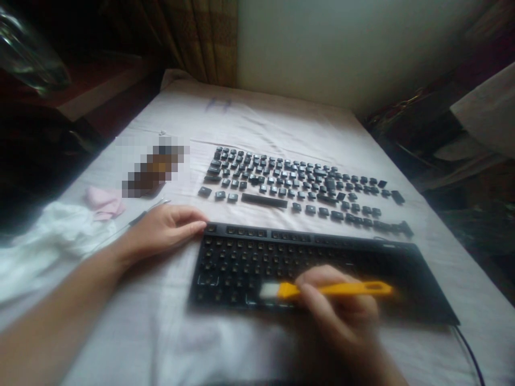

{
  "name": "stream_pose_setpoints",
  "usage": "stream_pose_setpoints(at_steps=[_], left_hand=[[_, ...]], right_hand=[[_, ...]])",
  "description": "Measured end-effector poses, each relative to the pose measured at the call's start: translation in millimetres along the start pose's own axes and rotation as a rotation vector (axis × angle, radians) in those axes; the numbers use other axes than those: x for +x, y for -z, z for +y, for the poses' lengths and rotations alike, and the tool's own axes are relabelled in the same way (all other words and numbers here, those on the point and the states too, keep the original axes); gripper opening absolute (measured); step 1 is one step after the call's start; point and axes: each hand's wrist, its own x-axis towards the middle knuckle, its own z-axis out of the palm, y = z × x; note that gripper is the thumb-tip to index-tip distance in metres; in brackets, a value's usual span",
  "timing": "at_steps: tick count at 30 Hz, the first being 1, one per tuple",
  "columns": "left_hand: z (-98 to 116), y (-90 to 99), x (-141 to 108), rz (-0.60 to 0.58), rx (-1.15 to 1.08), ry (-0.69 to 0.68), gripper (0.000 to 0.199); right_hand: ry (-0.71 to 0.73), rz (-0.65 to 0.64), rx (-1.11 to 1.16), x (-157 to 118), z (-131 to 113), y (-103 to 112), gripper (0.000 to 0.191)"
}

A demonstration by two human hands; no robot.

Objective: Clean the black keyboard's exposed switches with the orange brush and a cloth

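left forearm (76,308) bare, angled in from lower left. left hand (167,228) stretched out toward the right, thumb and fingertips close together, can't tell if pinching. right hand (344,303) in from lower right, fingers curled in a closed grip, slightly blurred.

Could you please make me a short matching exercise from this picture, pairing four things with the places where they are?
1. yellow brush
2. left hand
3. loose keycaps
4. pink cloth

A. at the far left corner of the keyboard
B. in rows beyond the keyboard
C. beside the white cloth
D. in the right hand

Pairs: 1-D, 2-A, 3-B, 4-C
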Motion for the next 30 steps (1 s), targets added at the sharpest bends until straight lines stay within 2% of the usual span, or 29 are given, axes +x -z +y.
stream_pose_setpoints(at_steps=[4, 9, 13, 19, 24, 26, 30], left_hand=[[-1.6, 0.1, 0.3, 0.004, 0.005, 0.002, 0.044], [-2.3, 0.4, 0.2, -0.004, 0.007, 0.011, 0.047], [-3.2, 0.7, 0.1, 0.002, 0.004, -0.002, 0.043], [-1.1, 1.1, 0.8, 0.004, 0.006, -0.009, 0.045], [-1.4, 0.8, 0.5, 0.002, 0.004, -0.002, 0.044], [-2.8, 0.4, 0.5, 0.000, 0.009, -0.001, 0.042], [-3.8, -0.6, 1.0, 0.023, 0.053, 0.003, 0.042]], right_hand=[[0.013, -0.034, -0.041, 2.5, 0.9, -2.9, 0.014], [-0.012, -0.058, 0.011, 2.6, 1.2, -5.6, 0.014], [0.020, -0.093, 0.040, 1.4, -0.7, -2.6, 0.012], [0.009, -0.017, -0.021, 0.8, 1.2, -1.3, 0.013], [-0.009, -0.077, 0.066, -0.3, 2.1, -4.0, 0.011], [-0.049, -0.052, 0.129, -1.5, 1.4, -2.7, 0.010], [-0.218, 0.104, 0.122, -4.0, 0.9, 6.5, 0.014]])
